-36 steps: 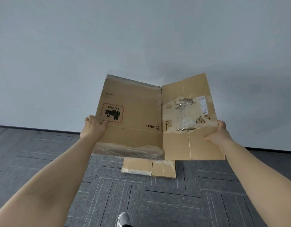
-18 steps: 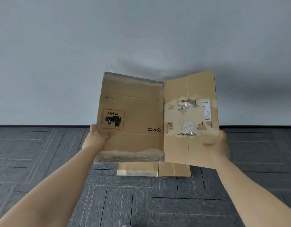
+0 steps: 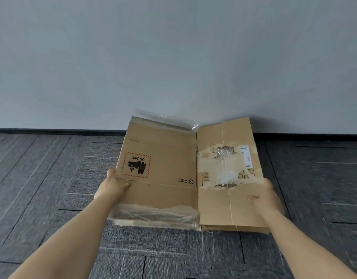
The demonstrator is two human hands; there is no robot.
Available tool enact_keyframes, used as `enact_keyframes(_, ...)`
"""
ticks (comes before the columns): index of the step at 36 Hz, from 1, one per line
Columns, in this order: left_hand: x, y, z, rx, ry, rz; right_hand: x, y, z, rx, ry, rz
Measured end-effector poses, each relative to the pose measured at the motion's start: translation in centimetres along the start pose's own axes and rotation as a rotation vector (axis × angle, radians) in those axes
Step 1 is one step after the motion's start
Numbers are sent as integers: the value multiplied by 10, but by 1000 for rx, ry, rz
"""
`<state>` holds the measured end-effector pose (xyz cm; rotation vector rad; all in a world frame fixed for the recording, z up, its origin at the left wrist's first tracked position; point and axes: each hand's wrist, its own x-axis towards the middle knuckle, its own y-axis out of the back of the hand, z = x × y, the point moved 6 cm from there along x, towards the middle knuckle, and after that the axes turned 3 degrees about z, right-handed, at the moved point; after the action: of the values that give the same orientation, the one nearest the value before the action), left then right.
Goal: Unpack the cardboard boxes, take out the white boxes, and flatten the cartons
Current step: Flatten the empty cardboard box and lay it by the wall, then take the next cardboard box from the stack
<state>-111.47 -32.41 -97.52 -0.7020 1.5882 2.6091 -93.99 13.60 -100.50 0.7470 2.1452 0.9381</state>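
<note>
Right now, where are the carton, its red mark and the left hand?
carton (image 3: pixel 163 150), head view, on the bare brown panel.
red mark (image 3: pixel 136 165), head view, on its black picture.
left hand (image 3: pixel 113 186), head view, on the back of the hand.

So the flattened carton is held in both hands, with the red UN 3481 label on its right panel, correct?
No. The head view shows the UN 3481 label on the left panel, beside the left hand. The flattened carton is indeed held in both hands, the right hand gripping the other panel.
</note>
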Motion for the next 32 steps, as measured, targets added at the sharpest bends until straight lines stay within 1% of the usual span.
enact_keyframes(3,11,-12,-4,2,6,26,14,-21,15,-40,-44,-18)
enact_keyframes(10,21,-22,-11,24,10,-37,25,-31,30,-117,-129,-77)
enact_keyframes(13,23,-32,-22,48,22,-89,30,-41,40,-140,-155,-139)
enact_keyframes(16,18,-47,-36,112,44,-180,26,-47,53,-200,-163,-215)
enact_keyframes(18,13,-55,-44,144,64,-212,25,-47,62,-214,-162,-224)
enact_keyframes(21,10,-61,-48,129,87,-237,28,-43,68,-253,-150,-243)
enact_keyframes(24,12,-63,-44,114,81,-230,31,-38,66,-262,-152,-246)
enact_keyframes(29,25,-62,-25,73,34,-151,43,-37,63,-201,-116,-158)
enact_keyframes(32,28,-63,-24,90,51,-129,44,-38,63,-213,-132,-145)
